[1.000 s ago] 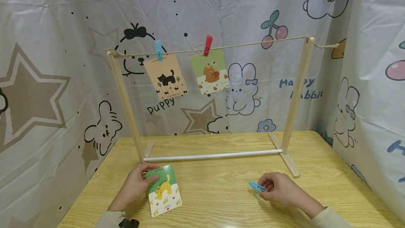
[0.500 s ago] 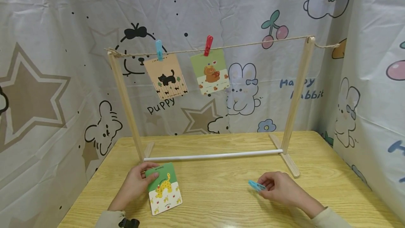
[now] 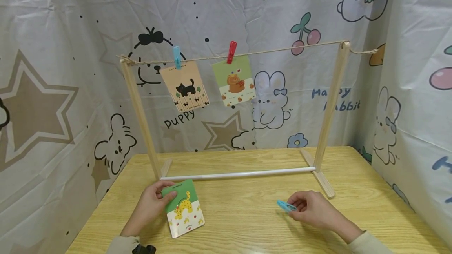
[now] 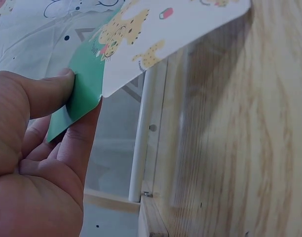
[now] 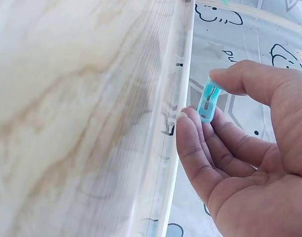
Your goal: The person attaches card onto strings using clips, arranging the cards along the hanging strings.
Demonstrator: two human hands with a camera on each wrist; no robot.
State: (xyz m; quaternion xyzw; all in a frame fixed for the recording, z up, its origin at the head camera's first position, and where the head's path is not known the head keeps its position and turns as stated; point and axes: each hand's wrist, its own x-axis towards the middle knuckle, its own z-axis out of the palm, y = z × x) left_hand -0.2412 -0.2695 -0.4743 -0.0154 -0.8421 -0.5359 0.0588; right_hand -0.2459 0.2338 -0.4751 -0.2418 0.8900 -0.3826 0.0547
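My left hand (image 3: pixel 150 205) pinches a green and white card (image 3: pixel 184 209) with a yellow leopard on it, thumb on the printed face and fingers behind. In the left wrist view the thumb presses the card's green part (image 4: pixel 87 79). To the right, my right hand (image 3: pixel 310 210) holds a light blue clothespin (image 3: pixel 285 206) between thumb and fingers. The right wrist view shows that clothespin (image 5: pixel 208 101) upright at the fingertips. From a string (image 3: pixel 275 51) above hang a peach card with a black cat (image 3: pixel 185 87), under a blue clothespin (image 3: pixel 177 57), and a green bear card (image 3: pixel 234 81), under a red clothespin (image 3: pixel 231 52).
The string runs between two wooden posts (image 3: pixel 139 117) whose feet stand on the wood-grain table (image 3: pixel 243 214). A white rod (image 3: pixel 236 175) joins the posts low down, behind both hands. A patterned curtain (image 3: pixel 219 15) surrounds the table at the back and sides.
The leopard card's lower edge has risen slightly, tilting up in my left hand. My right hand and the clothespin stay nearly where they were.
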